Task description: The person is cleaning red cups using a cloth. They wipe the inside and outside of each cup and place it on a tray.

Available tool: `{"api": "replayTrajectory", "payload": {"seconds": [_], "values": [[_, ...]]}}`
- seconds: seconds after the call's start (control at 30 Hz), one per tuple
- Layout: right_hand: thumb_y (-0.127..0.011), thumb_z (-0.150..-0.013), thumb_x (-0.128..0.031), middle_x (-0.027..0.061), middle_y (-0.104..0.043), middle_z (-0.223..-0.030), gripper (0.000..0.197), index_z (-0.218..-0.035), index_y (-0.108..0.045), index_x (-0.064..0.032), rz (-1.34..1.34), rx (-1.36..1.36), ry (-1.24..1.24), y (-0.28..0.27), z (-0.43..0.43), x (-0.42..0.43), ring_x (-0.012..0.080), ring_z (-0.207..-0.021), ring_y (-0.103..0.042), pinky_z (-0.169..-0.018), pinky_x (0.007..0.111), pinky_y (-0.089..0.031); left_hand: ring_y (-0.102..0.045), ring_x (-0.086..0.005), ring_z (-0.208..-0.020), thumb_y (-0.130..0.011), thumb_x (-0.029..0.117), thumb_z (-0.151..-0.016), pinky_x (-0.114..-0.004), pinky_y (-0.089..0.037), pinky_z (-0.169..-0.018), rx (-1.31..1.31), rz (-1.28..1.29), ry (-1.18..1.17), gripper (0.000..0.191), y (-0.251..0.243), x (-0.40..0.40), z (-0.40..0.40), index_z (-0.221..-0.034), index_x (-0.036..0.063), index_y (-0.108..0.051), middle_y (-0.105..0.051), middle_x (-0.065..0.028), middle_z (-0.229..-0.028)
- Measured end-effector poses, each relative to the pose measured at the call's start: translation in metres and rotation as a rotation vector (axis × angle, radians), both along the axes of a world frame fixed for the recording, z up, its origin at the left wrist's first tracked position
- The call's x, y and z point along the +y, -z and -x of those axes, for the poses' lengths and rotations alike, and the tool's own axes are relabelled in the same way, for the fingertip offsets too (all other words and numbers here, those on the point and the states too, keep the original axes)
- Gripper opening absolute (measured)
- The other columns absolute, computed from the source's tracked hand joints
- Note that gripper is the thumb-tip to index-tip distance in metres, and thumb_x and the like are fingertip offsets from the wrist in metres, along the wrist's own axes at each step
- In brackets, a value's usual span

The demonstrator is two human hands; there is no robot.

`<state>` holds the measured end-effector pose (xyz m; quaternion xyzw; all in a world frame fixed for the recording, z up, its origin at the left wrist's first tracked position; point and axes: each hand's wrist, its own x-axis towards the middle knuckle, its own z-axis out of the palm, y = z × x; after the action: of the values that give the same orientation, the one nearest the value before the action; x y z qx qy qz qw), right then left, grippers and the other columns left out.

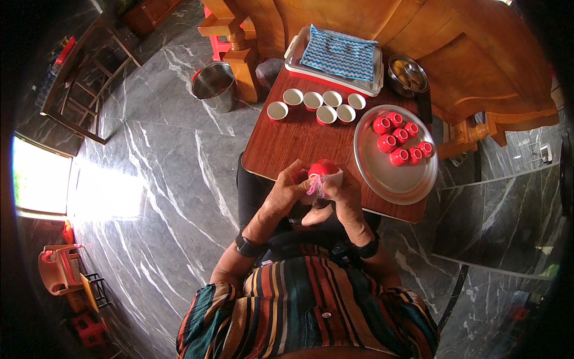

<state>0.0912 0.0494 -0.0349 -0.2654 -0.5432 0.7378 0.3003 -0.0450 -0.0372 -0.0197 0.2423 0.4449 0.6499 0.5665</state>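
Note:
Over the near edge of a reddish wooden table, my two hands hold a red cup. The fingers of my left hand wrap its left side. My right hand grips the other side, and a pink-and-white cloth is pinched between my thumbs against the cup. Several upright red cups with white insides stand on the table beyond my hands. To the right, several red cups lie tipped or upside down on a round metal tray.
At the table's back, a blue-and-white wavy cloth covers part of a lidded red-and-white box. Beside it sits a glass-lidded pot. A metal bucket stands on the marble-patterned floor, and a carved wooden bench borders the table.

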Motion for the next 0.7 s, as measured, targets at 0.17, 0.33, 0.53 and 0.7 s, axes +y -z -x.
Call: {"api": "replayTrajectory", "payload": {"seconds": [0.17, 0.33, 0.53, 0.7], "values": [[-0.06, -0.084, -0.035, 0.0049, -0.058, -0.091, 0.037, -0.102, -0.057, -0.0031, 0.048, 0.025, 0.033, 0.007, -0.002, 0.002, 0.0152, -0.082, -0.054, -0.073, 0.03, -0.044, -0.054, -0.0128, -0.086, -0.067, 0.018, -0.083, -0.026, -0.045, -0.075, -0.003, -0.066, 0.006, 0.031, -0.003, -0.001, -0.003, -0.104, 0.0017, -0.051, -0.058, -0.0064, -0.094], [-0.052, -0.091, -0.028, 0.0067, -0.058, -0.09, 0.03, -0.102, -0.057, -0.0008, 0.085, 0.095, 0.037, 0.012, -0.005, 0.008, 0.0162, -0.082, -0.054, -0.072, 0.031, -0.045, -0.055, -0.014, -0.086, -0.069, 0.022, -0.08, -0.026, -0.044, -0.077, -0.193, -0.084, 0.132, 0.035, 0.006, -0.004, 0.004, -0.103, 0.0032, -0.051, -0.058, -0.0056, -0.093], [-0.048, -0.092, -0.031, 0.0091, -0.058, -0.094, 0.036, -0.107, -0.054, 0.0015, -0.671, -0.105, 0.116, 0.012, -0.004, 0.01, 0.019, -0.084, -0.057, -0.074, 0.034, -0.047, -0.057, -0.0134, -0.081, -0.071, 0.022, -0.079, -0.027, -0.046, -0.073, -0.285, -0.08, 0.128, 0.032, 0.01, -0.003, 0.005, -0.101, 0.0056, -0.054, -0.06, -0.0026, -0.091], [-0.042, -0.094, -0.044, 0.008, -0.057, -0.104, 0.05, -0.114, -0.052, 0.0007, 0.141, 0.098, 0.154, 0.005, -0.005, 0.006, 0.0148, -0.096, -0.054, -0.083, 0.03, -0.045, -0.057, -0.0111, -0.073, -0.071, 0.02, -0.078, -0.025, -0.046, -0.066, -0.332, -0.071, 0.105, 0.023, 0.007, -0.003, 0.005, -0.094, 0.0072, -0.059, -0.062, -0.0008, -0.085]]}}
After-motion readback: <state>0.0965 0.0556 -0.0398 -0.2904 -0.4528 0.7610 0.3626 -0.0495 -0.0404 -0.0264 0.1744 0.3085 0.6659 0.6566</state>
